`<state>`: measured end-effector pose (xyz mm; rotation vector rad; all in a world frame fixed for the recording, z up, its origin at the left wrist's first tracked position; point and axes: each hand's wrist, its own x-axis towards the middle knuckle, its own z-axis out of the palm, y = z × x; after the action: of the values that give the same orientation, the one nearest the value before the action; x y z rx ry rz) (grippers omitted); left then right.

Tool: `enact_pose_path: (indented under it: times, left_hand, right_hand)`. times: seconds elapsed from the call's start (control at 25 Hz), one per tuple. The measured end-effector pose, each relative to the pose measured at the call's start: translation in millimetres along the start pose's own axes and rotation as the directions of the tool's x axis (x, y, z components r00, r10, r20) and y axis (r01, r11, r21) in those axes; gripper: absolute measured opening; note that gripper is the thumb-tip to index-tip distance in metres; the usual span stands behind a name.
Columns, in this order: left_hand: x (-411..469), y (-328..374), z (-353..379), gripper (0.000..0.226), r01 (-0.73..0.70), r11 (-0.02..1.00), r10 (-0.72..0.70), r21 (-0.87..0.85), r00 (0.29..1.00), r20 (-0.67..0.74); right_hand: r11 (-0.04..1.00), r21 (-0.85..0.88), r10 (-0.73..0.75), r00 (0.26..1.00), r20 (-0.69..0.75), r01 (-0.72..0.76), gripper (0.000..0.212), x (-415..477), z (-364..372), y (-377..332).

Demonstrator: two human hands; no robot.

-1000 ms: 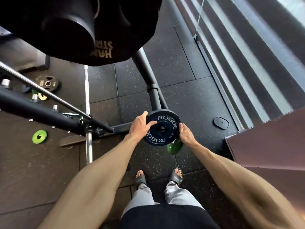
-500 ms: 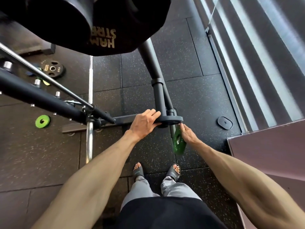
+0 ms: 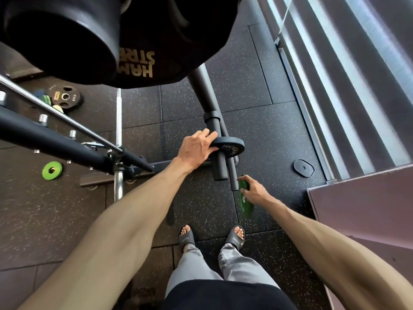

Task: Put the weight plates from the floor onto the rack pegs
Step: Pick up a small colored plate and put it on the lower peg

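Note:
A black Rogue plate (image 3: 232,147) sits edge-on over the thick black rack peg (image 3: 220,168), whose end sticks out toward me. My left hand (image 3: 196,148) grips the plate's left rim, fingers over the top and thumb below. Lower right, my right hand (image 3: 254,191) holds a small green plate (image 3: 243,199) on edge, right beside the tip of a thinner peg (image 3: 233,177). A second green plate (image 3: 52,170) lies flat on the floor at left, and a black 5 kg plate (image 3: 64,97) lies further back with small coloured plates beside it.
Large black plates (image 3: 89,36) hang on the rack overhead at top left. A barbell (image 3: 118,139) and the rack's black beam (image 3: 55,142) cross the left side. A flat black disc (image 3: 304,168) lies on the rubber floor at right, near a pink box (image 3: 368,209).
The black plate turned from facing me to edge-on and slid onto the thick peg. My right hand left it and moved down with the green plate, beside the thinner peg's tip.

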<state>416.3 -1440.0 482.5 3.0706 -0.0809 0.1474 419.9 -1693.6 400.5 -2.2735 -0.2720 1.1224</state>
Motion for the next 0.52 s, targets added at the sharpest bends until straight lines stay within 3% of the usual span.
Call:
enact_pose_path:
  times: [0.28,0.4,0.52]
  left_hand:
    - [71,-17,-12,0.038,0.209,0.977,-0.206,-0.033,0.976,0.063]
    - [84,-13,-9,0.043,0.331,0.943,-0.327,-0.035,0.941,0.082]
    - [66,-3,1,0.052,0.444,0.896,-0.444,-0.008,0.895,-0.045]
  right_hand:
    - [0.998,-0.051,-0.038,0.999,0.017,0.039,0.042,-5,3,4]
    - [0.987,-0.124,-0.096,0.995,0.036,0.100,0.053,-13,0,1]
    - [0.972,-0.206,-0.103,0.993,0.062,0.114,0.061,-20,2,-3]
